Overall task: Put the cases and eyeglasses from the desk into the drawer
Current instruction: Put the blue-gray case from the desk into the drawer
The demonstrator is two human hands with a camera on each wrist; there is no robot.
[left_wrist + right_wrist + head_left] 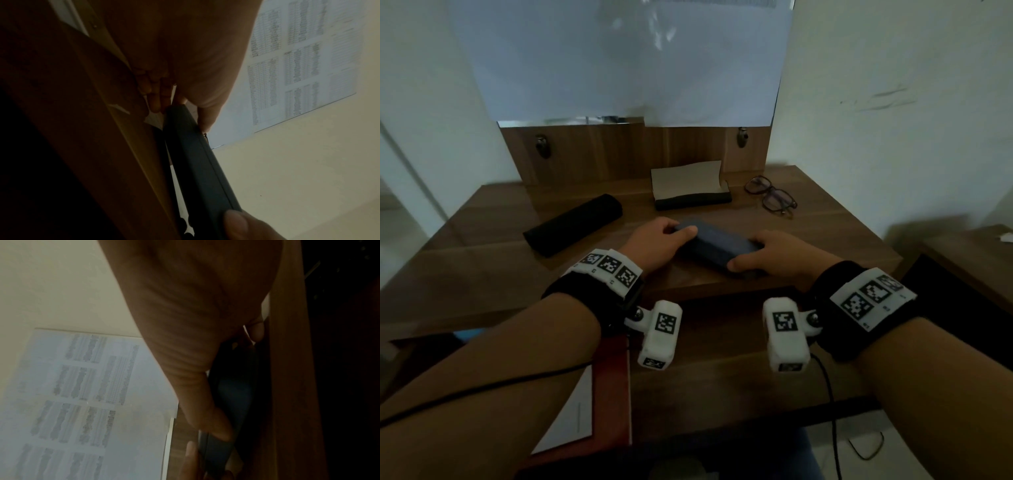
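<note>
A dark blue glasses case [717, 247] lies closed on the wooden desk [825, 240], near its front middle. My left hand [666, 236] grips its far left end and my right hand [751, 255] grips its near right end. The left wrist view shows the blue case [197, 154] edge-on against the desk, with my left hand [180, 104] pinching its end. In the right wrist view my right hand [232, 386] wraps the blue case [234, 399]. A black soft case [573, 224] lies to the left. An open black case [691, 190] stands at the back. Dark-framed eyeglasses [770, 195] lie at the back right.
An open drawer [722, 359] juts out under the desk's front edge, holding a red book [613, 394] and white paper [575, 414] at its left. A printed sheet [619, 58] hangs on the wall above the desk's wooden back panel [592, 150]. Another wooden surface [972, 260] stands at right.
</note>
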